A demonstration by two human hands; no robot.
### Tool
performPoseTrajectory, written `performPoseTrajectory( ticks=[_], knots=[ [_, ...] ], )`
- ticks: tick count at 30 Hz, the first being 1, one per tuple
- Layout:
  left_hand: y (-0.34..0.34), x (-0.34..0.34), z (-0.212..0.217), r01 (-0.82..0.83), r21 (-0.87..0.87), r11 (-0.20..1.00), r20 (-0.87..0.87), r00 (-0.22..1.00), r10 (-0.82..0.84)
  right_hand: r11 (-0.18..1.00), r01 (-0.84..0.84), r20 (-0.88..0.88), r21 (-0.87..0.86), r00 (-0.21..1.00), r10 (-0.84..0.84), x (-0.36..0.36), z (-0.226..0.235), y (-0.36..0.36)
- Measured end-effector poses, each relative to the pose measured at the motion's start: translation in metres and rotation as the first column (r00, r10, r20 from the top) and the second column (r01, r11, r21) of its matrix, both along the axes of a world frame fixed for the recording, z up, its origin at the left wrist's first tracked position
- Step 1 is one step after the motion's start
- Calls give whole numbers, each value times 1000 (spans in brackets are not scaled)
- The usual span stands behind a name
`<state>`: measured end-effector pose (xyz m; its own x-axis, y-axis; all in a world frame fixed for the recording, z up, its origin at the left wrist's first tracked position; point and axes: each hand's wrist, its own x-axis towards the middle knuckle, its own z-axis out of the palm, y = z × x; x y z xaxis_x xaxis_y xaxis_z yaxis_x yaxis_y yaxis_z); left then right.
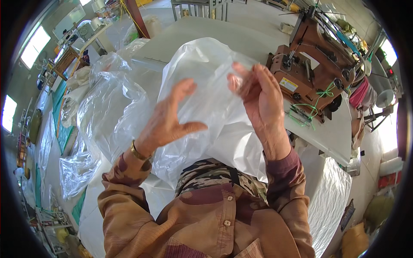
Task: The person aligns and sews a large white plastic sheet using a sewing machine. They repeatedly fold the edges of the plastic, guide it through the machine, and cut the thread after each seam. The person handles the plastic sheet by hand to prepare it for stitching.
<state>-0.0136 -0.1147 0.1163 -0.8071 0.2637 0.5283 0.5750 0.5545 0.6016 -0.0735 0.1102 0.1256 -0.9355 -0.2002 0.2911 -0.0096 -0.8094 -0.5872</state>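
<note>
A large white translucent plastic sheet or bag (195, 64) spreads over the table and down toward my lap. Above its left part is my left hand (165, 122), thumb and fingers apart, holding nothing. My right hand (262, 99) hovers over the sheet's right side, close to the sewing machine. Its fingers are bent and smeared by motion, so whether they grip any film cannot be made out. Crumpled clear plastic (112, 107) is heaped to the left of the sheet.
A brown industrial sewing machine (297, 64) with green thread stands at the right on a pale table (254, 43). White sheeting (327, 202) hangs at the lower right. A metal-framed seat (200, 6) is beyond the table. Bundles (355, 241) lie on the floor at the right.
</note>
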Motion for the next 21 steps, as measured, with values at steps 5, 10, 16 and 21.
performPoseTrajectory(
  ticks=[5, 10, 16, 21],
  knots=[
    [-35, -3, -68, 34, 87, 996, 520, 851, -74, 976, 219, -156, 11, 964, -215, -15, 26, -9],
    [-34, -22, -8, -62, 373, 926, 458, 880, -126, 861, 411, -271, 299, 902, -336, -36, -20, -1],
    [-28, -61, 24, 29, 444, 896, 347, 916, -201, 933, 17, -65, 359, 998, 7, 19, -123, -12],
    [-26, -84, 36, 17, 459, 888, 275, 948, -160, 788, -127, -163, 602, 947, 277, 75, -139, -38]
  ],
)
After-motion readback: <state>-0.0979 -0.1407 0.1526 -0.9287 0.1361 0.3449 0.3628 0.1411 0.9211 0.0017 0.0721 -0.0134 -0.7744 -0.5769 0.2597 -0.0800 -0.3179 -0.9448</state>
